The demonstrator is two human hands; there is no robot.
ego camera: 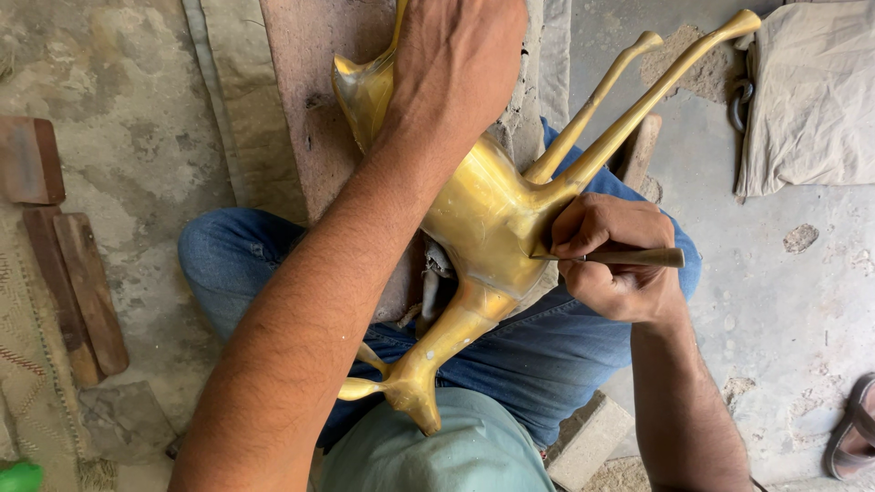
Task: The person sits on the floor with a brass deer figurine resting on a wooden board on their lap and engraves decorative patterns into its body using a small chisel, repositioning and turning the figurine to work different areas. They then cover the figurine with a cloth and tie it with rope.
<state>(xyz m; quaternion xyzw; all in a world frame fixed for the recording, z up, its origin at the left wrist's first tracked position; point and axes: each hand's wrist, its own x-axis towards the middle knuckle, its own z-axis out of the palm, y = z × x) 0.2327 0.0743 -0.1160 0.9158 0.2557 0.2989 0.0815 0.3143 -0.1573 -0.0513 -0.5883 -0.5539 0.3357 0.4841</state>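
Fingers of the right hand (612, 264) curled tight around a slim brown-handled metal scraping tool (629, 258), tip against the golden brass deer-shaped figurine (483, 228) lying across the lap. Left hand (456, 64) at twelve o'clock, clamped over the rump — better kept firm, strokes short and shallow.

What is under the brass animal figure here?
The brass animal figure lies across the person's lap in blue jeans, its rear on a reddish board. The left hand covers its hindquarters; what lies directly beneath the belly is hidden.
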